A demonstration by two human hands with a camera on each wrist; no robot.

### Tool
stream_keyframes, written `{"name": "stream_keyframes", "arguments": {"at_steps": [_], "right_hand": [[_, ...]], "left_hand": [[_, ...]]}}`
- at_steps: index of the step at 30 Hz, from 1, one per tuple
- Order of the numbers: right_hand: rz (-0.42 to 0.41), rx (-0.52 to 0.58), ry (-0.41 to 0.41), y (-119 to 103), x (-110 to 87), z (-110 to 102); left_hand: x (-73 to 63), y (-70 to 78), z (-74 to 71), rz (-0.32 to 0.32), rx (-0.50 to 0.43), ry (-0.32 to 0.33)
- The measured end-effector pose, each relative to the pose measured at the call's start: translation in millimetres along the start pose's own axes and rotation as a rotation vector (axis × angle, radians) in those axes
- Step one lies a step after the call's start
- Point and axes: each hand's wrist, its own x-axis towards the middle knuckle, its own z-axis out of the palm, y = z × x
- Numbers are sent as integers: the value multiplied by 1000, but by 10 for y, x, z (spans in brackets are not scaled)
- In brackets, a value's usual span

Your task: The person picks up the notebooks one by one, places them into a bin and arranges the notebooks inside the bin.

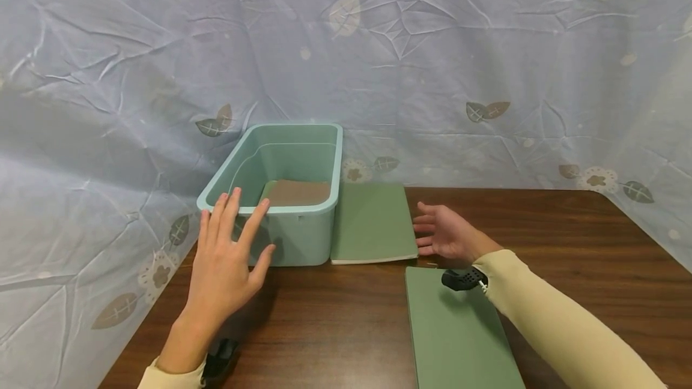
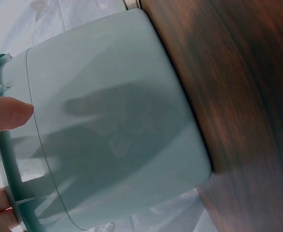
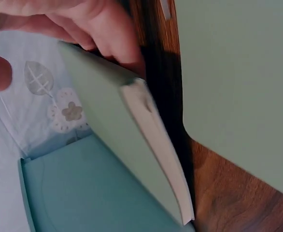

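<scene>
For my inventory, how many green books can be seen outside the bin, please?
2: one green book beside the bin, another green book nearer the camera, partly behind the right sleeve. Others may be hidden underneath.

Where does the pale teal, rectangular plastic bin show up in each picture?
Head: the pale teal, rectangular plastic bin stands left of centre.
Left wrist: the bin fills much of the left and middle.
Right wrist: part of the bin shows at lower left.
Shared landmark: the dark brown wood-grained table, seen in all three.

Pale glare marks the table (image 1: 330, 347), soft shadow darkens the bin (image 2: 117, 125), and wrist views look dimmer.
</scene>
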Motion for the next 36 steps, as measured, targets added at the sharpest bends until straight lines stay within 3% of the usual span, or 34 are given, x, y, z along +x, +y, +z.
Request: {"name": "stream_keyframes", "arguments": {"at_steps": [4, 11, 19, 36], "right_hand": [[-22, -21, -49, 26, 60, 63], [-33, -63, -9, 75, 117, 145], [-41, 38, -9, 87, 157, 197], [-231, 18, -6, 139, 168, 153]], "left_hand": [[5, 1, -5, 4, 5, 7], [13, 5, -5, 8, 9, 18], [2, -2, -6, 3, 14, 11], [-14, -26, -1, 3, 20, 3]]}}
